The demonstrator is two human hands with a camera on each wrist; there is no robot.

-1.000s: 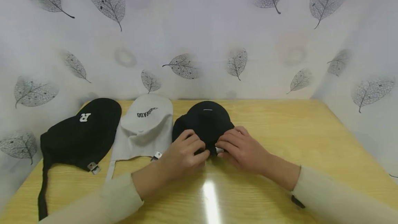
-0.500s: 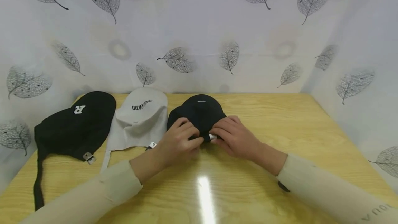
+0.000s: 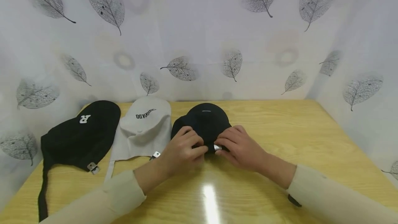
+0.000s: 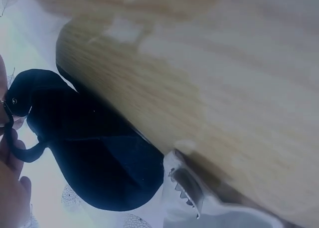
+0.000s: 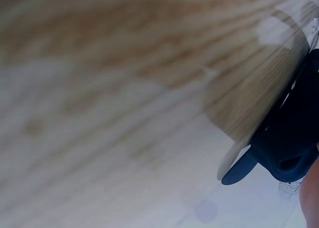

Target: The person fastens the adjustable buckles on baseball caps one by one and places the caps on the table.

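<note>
A dark cap [image 3: 206, 122] lies on the table, brim toward the back. At its near edge my left hand [image 3: 183, 149] pinches the strap area. My right hand [image 3: 242, 148] grips the same edge from the right, a silver clasp [image 3: 217, 147] showing by its fingertips. In the left wrist view, a strap curves out from the cap [image 4: 104, 143] near the fingers [image 4: 15, 160]. The right wrist view catches part of the cap [image 5: 294, 125] and the edge of my right hand [image 5: 311, 198]. The exact finger contact is partly hidden.
Left of the dark cap lie a light grey cap [image 3: 144, 117] with lettering and a black cap [image 3: 84, 134] with a white letter. Both have metal clasps and trailing straps. The wooden table [image 3: 295, 130] meets a leaf-patterned curtain [image 3: 199, 37] behind.
The silver clasp shows more plainly beside my right fingertips than a second ago. Both hands remain at the cap's near edge, while the head view has shifted slightly.
</note>
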